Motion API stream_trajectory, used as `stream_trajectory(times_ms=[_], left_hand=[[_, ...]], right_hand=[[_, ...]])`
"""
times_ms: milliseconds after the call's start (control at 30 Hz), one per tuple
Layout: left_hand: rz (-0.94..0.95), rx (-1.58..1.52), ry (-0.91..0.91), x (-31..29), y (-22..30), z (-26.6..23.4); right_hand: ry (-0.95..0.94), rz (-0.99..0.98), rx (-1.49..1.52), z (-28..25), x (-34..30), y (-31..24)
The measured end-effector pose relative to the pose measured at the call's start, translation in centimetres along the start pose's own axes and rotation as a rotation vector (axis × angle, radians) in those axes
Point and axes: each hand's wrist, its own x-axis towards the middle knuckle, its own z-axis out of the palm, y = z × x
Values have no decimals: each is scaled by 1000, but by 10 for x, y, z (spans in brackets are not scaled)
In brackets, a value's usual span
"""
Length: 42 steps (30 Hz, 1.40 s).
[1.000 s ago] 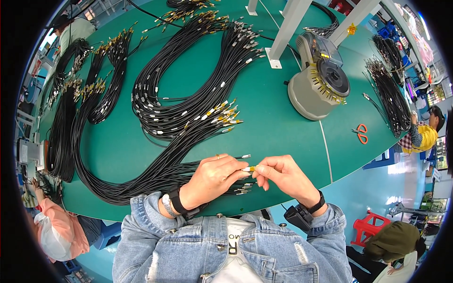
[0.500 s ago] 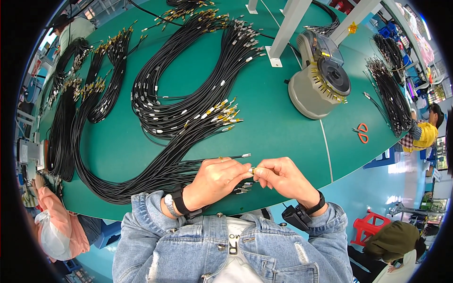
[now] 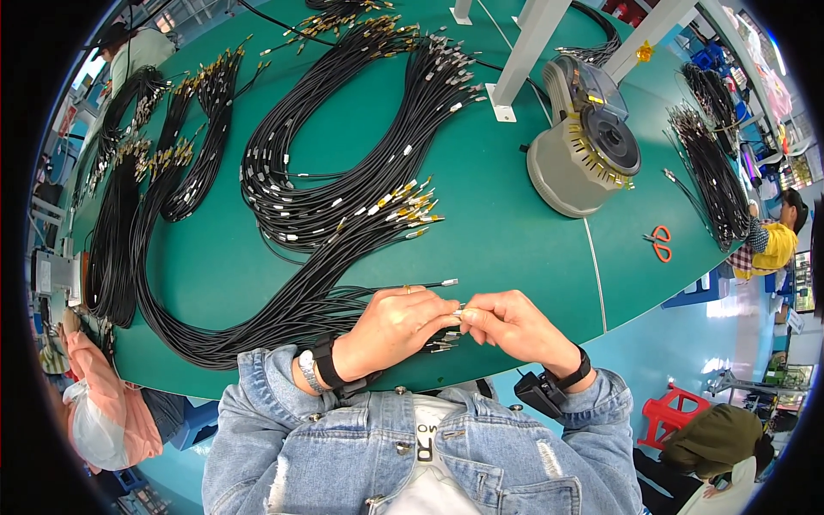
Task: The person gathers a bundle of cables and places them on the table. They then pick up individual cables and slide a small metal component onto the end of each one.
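Observation:
My left hand [image 3: 396, 322] pinches a cable end [image 3: 461, 310] between thumb and forefinger at the table's front edge. My right hand [image 3: 517, 328] meets it fingertip to fingertip, its thumb and forefinger pressed together on the same end. Only a small bit of that end shows; my fingers cover the rest. Under and behind my left hand lies a bundle of black cables [image 3: 283, 309], with metal connectors [image 3: 442, 342] poking out below it. One loose cable tip [image 3: 448, 282] points right just above that hand.
A grey round dispenser [image 3: 571, 163] ringed with yellow tabs stands at right, near a white post [image 3: 524, 64]. Orange-handled scissors [image 3: 659, 244] lie farther right. More cable bundles [image 3: 343, 172] cover the green table [image 3: 506, 249]. Other people sit around it; a red stool [image 3: 674, 414] stands behind right.
A yellow piece that showed between my fingertips is now mostly covered by them. My right fingers have closed in slightly to the left; the rest has hardly moved.

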Motion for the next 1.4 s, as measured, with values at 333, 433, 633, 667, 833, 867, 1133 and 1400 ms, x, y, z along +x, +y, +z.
stream_trajectory(times_ms=[333, 433, 633, 667, 833, 867, 1133, 1400], left_hand=[[-77, -41, 45, 0, 2, 0], [-79, -34, 72, -1, 3, 1], [-59, -22, 81, -2, 6, 0], [-60, -21, 81, -2, 6, 0], [-54, -66, 20, -1, 7, -4], [-58, -96, 4, -1, 8, -5], [-19, -120, -31, -2, 8, -9], [-34, -99, -41, -3, 8, -10]], right_hand=[[-57, 16, 293, 0, 2, 4], [-59, -15, 345, 2, 2, 5], [-12, -65, 330, 6, 1, 8], [-17, -80, 278, 6, 2, 8], [-71, -152, 299, 6, 4, 9], [-93, -173, 361, 6, 5, 8], [-142, -169, 417, 6, 6, 8], [-112, -204, 375, 9, 6, 9]])
